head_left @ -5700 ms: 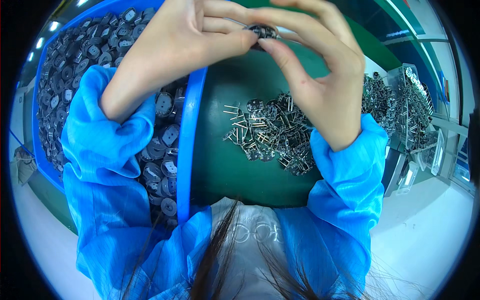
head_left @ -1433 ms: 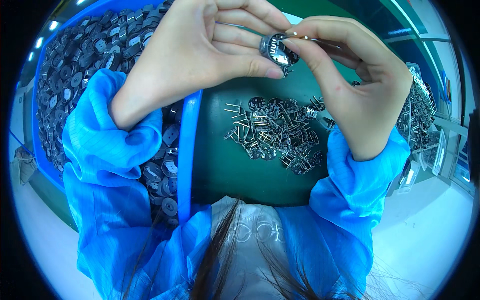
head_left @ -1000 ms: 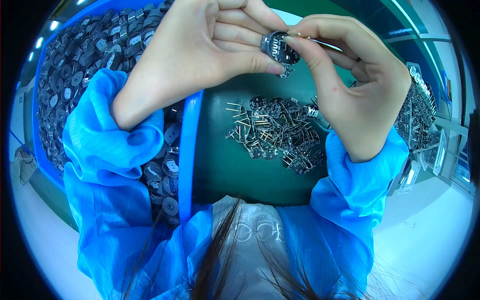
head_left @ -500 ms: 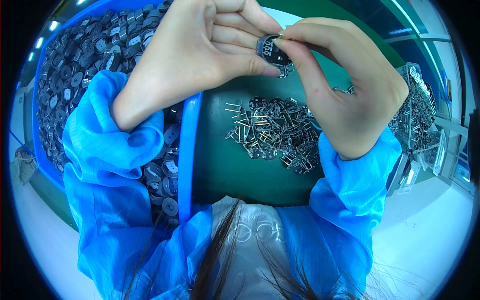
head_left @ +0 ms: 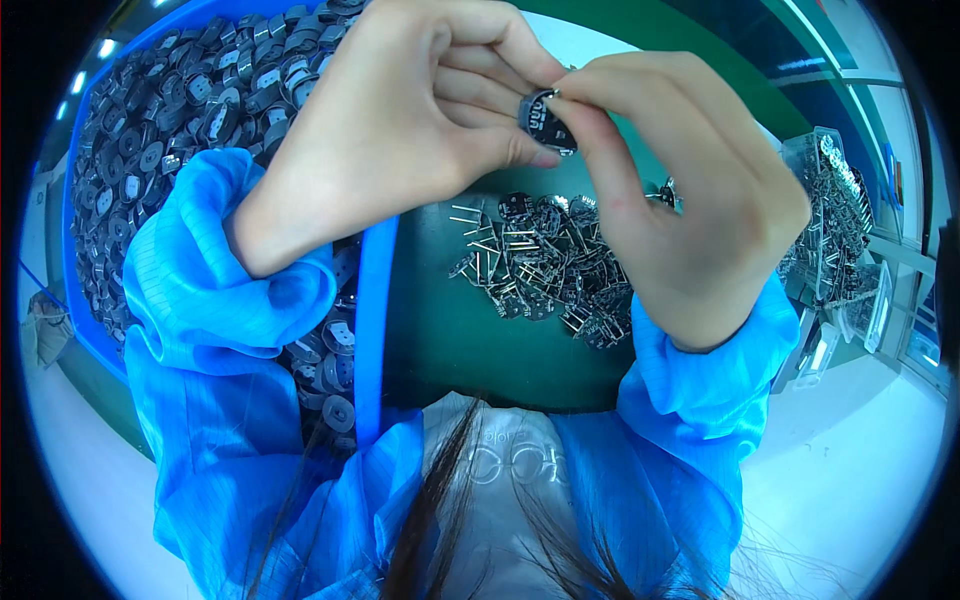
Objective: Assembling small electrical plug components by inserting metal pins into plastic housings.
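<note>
In front of me, both my hands meet over a small round black part (head_left: 548,126), with a dark circuit board carrying pale printed marks on its face. My left hand (head_left: 420,110) is closed on its left and lower edges between thumb and fingers. Thumb and forefinger of my right hand (head_left: 700,190) pinch its upper edge, where a bit of shiny metal shows. The fingertips hide how board and housing fit together. Below the hands, a heap of small black circuit boards with metal pins (head_left: 550,260) lies on the green work surface (head_left: 450,350).
At the left stands a large blue bin (head_left: 372,330) filled with round dark grey housings (head_left: 215,115). A clear plastic container (head_left: 835,200) of pinned parts is at the right, with smaller clear trays (head_left: 865,310) beside it.
Both hands have shifted slightly down and the round part has turned a little. The pinned bit that stuck out below it no longer shows. The right wrist has dropped.
</note>
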Demonstrator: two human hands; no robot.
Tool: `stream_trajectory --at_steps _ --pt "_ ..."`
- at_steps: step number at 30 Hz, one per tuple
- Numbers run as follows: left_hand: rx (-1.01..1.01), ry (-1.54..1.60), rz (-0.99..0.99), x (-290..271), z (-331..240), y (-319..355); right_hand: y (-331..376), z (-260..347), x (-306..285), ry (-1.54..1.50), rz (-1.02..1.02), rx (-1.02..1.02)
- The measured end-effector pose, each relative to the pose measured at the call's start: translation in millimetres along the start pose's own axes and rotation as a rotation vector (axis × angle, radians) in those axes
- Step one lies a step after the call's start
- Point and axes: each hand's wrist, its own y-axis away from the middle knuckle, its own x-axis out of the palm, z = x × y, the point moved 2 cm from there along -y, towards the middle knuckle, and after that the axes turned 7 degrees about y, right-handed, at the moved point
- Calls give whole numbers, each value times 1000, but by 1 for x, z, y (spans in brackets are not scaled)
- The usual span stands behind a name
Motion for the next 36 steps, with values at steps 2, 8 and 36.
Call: stream_trajectory --at_steps 2,8,36 --pt "-48 -99 53 -1 -2 0 -5 -4 -3 -10 -24 -61" --pt "-90 155 73 -11 -7 -2 -13 -9 -4 -113 -60 -106" --pt "320 -1065 -258 -95 -31 -7 -33 -118 68 -220 309 495"
